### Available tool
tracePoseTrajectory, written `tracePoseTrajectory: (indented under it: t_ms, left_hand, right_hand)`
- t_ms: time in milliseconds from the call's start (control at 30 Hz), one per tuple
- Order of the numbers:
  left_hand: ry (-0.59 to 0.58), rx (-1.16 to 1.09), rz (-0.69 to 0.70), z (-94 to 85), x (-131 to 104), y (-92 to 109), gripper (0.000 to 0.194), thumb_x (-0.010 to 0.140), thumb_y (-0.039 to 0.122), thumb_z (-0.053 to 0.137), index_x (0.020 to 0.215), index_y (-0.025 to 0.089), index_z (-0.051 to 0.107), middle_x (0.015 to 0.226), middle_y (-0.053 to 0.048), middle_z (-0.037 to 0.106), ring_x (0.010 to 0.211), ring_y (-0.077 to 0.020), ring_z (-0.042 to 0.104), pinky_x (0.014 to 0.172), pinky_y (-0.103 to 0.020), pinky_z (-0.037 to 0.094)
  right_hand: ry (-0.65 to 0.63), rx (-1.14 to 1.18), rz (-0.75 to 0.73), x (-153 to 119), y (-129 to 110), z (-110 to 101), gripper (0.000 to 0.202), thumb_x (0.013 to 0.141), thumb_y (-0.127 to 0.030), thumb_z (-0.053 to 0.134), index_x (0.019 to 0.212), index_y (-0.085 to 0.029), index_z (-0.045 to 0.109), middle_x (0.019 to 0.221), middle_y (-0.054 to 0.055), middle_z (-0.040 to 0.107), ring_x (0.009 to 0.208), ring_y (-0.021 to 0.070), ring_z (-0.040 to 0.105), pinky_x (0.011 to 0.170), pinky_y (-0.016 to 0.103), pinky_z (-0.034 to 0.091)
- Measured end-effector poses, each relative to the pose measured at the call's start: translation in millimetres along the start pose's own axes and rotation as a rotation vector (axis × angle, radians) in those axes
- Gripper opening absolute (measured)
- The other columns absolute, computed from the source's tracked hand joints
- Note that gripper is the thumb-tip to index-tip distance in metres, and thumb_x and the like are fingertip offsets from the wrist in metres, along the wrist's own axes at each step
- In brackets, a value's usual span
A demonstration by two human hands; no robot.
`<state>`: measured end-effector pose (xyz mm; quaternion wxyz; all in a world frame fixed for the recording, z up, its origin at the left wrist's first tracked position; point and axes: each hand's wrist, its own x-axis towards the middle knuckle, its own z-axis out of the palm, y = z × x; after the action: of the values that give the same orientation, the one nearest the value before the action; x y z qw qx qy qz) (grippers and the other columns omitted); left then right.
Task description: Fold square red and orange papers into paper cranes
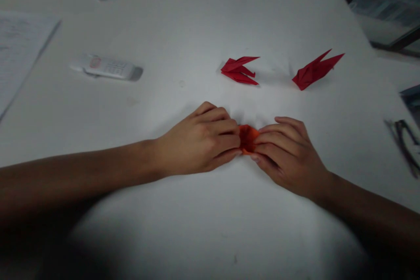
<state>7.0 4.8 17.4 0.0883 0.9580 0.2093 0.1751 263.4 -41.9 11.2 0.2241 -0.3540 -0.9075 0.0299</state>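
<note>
Through the head camera I had both hands at the orange paper (248,138), which sat between them low over the surface (183,227). My left hand (210,140) was closed, its fingers bunched side by side and curled down over the paper's left end; the thumb and the fingertips were hidden, so I could not tell exactly how they gripped. My right hand (288,153) was partly closed, pinching the right end, with the fingers bent along the paper's edge and the thumb at its lower corner. The hands stood near each other, a short stretch of orange showing in the gap. Beyond them I saw two red cranes, the nearer-left one (239,70) and the right one (315,71), well apart from a white tube (110,68) on the left.
</note>
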Motion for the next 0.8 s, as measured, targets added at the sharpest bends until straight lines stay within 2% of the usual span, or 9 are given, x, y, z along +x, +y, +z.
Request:
tracePoseTrajectory:
  t_ms: [233, 367, 600, 800]
  left_hand:
    - [0.003, -0.039, -0.104, 4.5, 3.8, 0.1, 0.02, 0.103, 0.031, 0.054, 0.095, 0.019, 0.068, 0.096, -0.004, 0.071, 0.095, -0.0218, 0.059, 0.087, -0.037, 0.041]
    - [-0.019, -0.021, -0.109, 5.5, 5.4, -1.3, 0.021, 0.105, 0.03, 0.051, 0.097, 0.019, 0.067, 0.096, -0.004, 0.069, 0.093, -0.0216, 0.058, 0.085, -0.037, 0.04]
    - [-0.041, -0.062, -0.091, 4.3, 5.3, -1.6, 0.03, 0.103, 0.048, 0.054, 0.101, 0.02, 0.066, 0.098, -0.005, 0.069, 0.096, -0.0236, 0.056, 0.086, -0.038, 0.038]
    - [-0.071, -0.153, -0.144, 4.9, 6.6, -6.4, 0.02, 0.101, 0.041, 0.06, 0.102, 0.022, 0.067, 0.102, -0.004, 0.069, 0.098, -0.023, 0.056, 0.088, -0.037, 0.038]
  right_hand:
    - [0.001, 0.051, 0.095, 1.7, 2.3, 2.2, 0.007, 0.091, -0.019, 0.07, 0.094, -0.023, 0.065, 0.097, 0.004, 0.077, 0.095, 0.0256, 0.069, 0.103, 0.051, 0.046]
    - [0.01, 0.092, 0.119, 1.6, 4.4, 2.8, 0.011, 0.09, -0.017, 0.069, 0.1, -0.021, 0.066, 0.105, 0.007, 0.075, 0.1, 0.0264, 0.068, 0.099, 0.048, 0.048]
    - [-0.034, 0.101, 0.095, 0.6, 7.5, 4.1, 0.012, 0.093, -0.017, 0.066, 0.102, -0.023, 0.071, 0.111, 0.008, 0.074, 0.104, 0.0264, 0.066, 0.098, 0.048, 0.048]
    - [-0.044, 0.095, 0.111, 0.9, 8.0, 3.6, 0.011, 0.095, -0.019, 0.064, 0.103, -0.023, 0.07, 0.11, 0.007, 0.074, 0.102, 0.0261, 0.065, 0.097, 0.047, 0.048]
